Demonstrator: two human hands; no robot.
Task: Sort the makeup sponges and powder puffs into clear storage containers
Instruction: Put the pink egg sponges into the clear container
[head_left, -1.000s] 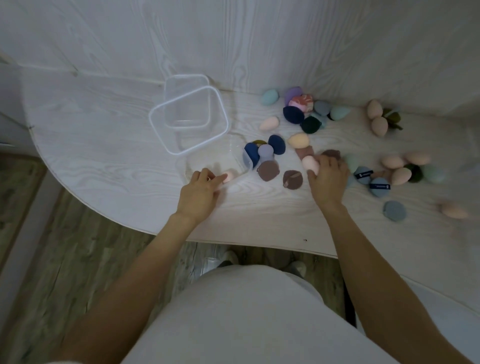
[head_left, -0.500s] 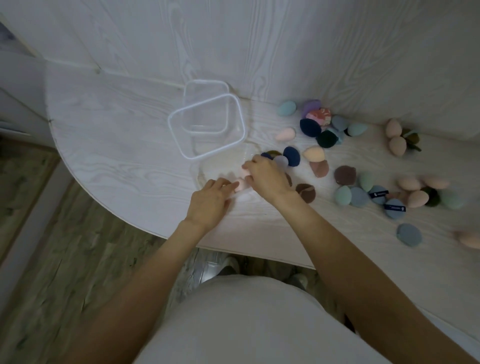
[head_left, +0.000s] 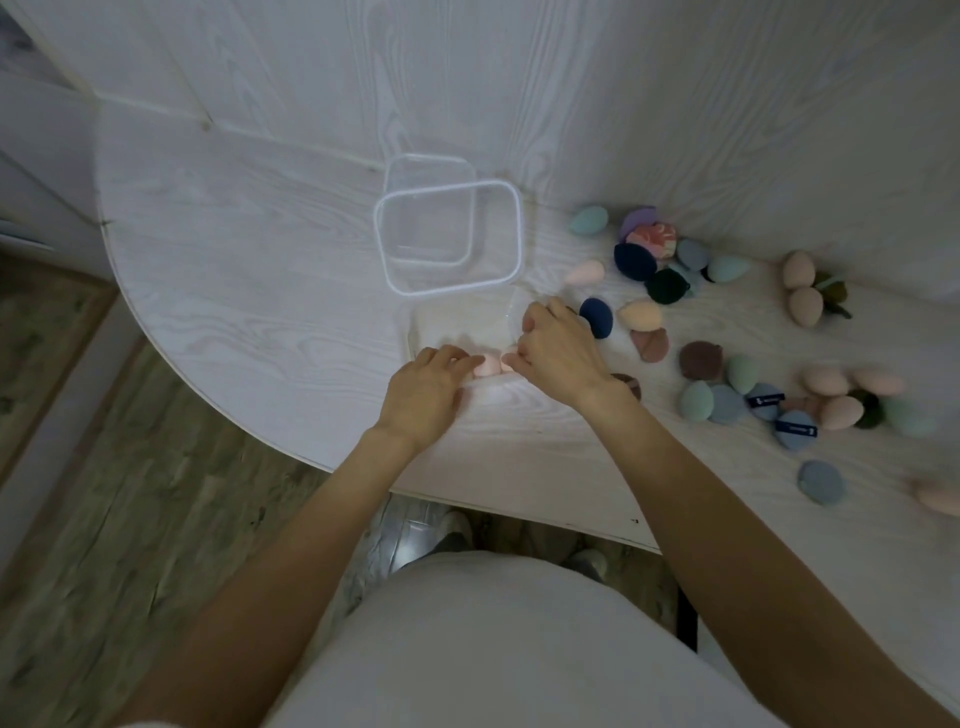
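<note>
A low clear container (head_left: 457, 325) sits near the table's front edge with a pink sponge (head_left: 487, 366) inside its near side. My left hand (head_left: 426, 395) holds the container's near rim, fingertips by that sponge. My right hand (head_left: 558, 348) reaches over the container's right side, fingers curled, with a second pink sponge (head_left: 507, 362) pinched at its thumb. A second clear container with a white rim (head_left: 511, 228) stands empty just behind. Several loose sponges and puffs lie to the right, among them a navy puff (head_left: 597, 317) and a peach sponge (head_left: 640, 314).
The white wood-grain table (head_left: 249, 291) meets a wall at the back, and its curved edge runs close to my body. Brown puffs (head_left: 701, 361), blue puffs (head_left: 795, 428) and beige sponges (head_left: 802, 293) spread toward the right edge. Wooden floor lies to the left.
My right hand took a pink sponge from the pile on the right and carried it left to the near container. My left hand stayed at the container's rim.
</note>
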